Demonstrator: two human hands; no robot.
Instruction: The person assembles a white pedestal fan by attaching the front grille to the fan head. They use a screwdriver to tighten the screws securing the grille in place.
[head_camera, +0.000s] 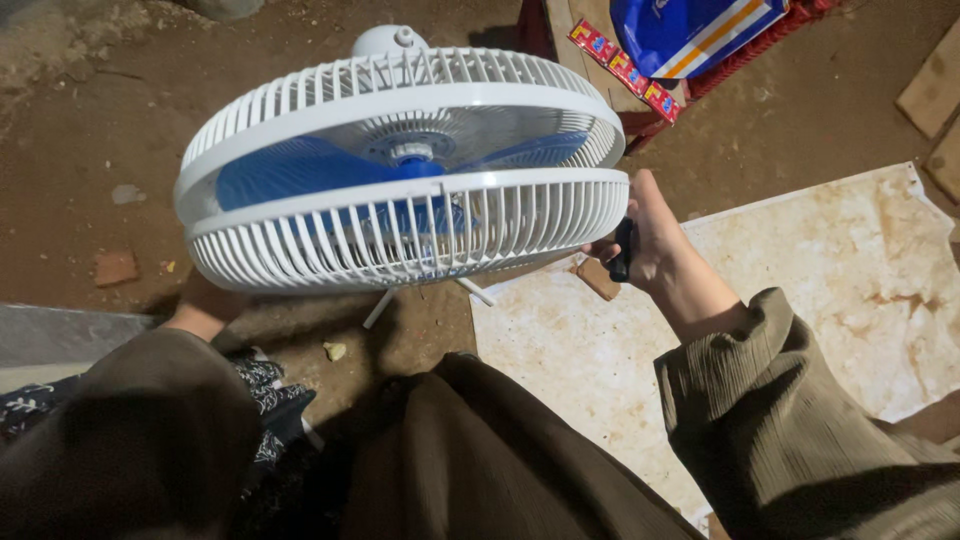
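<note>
A white fan head (400, 170) with blue blades (300, 170) inside its two-part grille is held tilted in front of me, motor housing (390, 40) at the far side. My left hand (205, 305) is under the grille's lower left rim, mostly hidden by it. My right hand (650, 240) is at the grille's right edge, where the front and back halves meet, closed on a small dark tool handle (622, 250). My brown sleeves and lap fill the bottom of the view.
Bare dirt ground lies below, with a stained pale sheet (820, 280) at the right. A blue and white package (690, 30) on a red stand, a colourful strip (625, 70), wood planks (935, 90) and a brick piece (115, 268) lie around.
</note>
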